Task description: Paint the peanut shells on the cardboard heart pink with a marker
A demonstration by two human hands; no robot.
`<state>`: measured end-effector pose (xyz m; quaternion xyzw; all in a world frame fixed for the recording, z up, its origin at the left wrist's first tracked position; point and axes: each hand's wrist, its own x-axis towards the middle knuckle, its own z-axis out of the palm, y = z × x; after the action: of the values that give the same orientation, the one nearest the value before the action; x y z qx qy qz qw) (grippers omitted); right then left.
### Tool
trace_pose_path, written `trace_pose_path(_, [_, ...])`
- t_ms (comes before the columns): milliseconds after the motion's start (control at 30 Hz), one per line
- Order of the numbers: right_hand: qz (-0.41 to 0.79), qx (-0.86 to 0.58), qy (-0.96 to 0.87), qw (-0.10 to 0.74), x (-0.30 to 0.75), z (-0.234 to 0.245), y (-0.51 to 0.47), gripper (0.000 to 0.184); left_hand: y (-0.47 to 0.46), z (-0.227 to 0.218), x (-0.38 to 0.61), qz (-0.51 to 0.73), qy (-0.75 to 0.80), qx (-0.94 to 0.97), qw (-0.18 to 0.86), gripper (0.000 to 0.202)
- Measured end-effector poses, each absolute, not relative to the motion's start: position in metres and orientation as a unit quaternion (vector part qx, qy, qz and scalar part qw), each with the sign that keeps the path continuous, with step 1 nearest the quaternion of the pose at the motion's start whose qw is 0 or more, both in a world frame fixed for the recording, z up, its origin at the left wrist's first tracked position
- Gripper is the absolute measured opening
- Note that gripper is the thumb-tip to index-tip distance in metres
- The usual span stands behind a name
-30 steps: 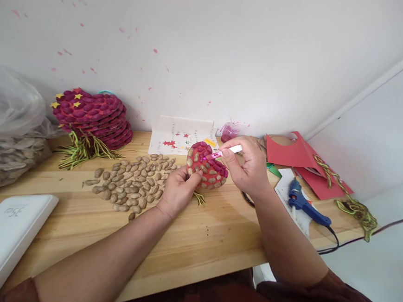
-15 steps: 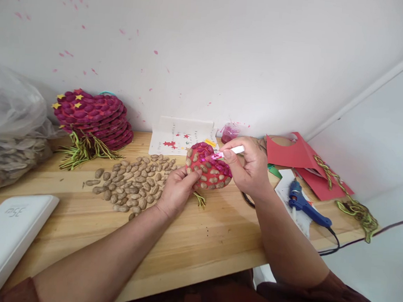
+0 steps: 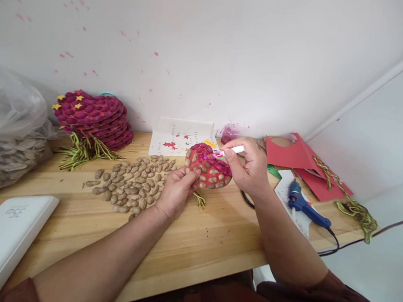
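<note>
My left hand (image 3: 179, 186) grips the left edge of a red card disc (image 3: 205, 171) covered with peanuts in their shells, thumb on its face. Peanuts along the disc's top and right are coated in shiny magenta paint; those lower and to the left are bare brown. Green and yellow yarn (image 3: 199, 199) hangs below it. My right hand (image 3: 251, 166) pinches a white-handled paintbrush (image 3: 236, 149), its magenta-smeared tip against the painted peanuts. Behind the right hand stands a small tub of magenta paint (image 3: 229, 132). Many loose peanuts (image 3: 136, 183) lie left of the disc.
A stack of magenta peanut discs (image 3: 95, 119) with yarn tassels stands at the back left. Nearby are a plastic bag of peanuts (image 3: 8, 163) and a white power bank (image 3: 13, 238). To the right lie a blue glue gun (image 3: 307, 208), red card (image 3: 287, 153) and yarn (image 3: 357, 214).
The brush tip has shifted very slightly over the magenta peanuts. Both hands keep their hold, and the disc is almost in the same place.
</note>
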<state>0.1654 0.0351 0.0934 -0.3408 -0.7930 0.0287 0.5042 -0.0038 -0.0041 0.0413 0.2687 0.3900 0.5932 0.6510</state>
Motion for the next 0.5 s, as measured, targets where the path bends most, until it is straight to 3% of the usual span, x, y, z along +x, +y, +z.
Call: trace_pose_path(500, [0.028,-0.340,-0.799,0.495,0.1640,0.0938,0.0342,0.008,-0.0040,0.0423,-0.0042,0.592,0.383,0.263,0.659,0.044])
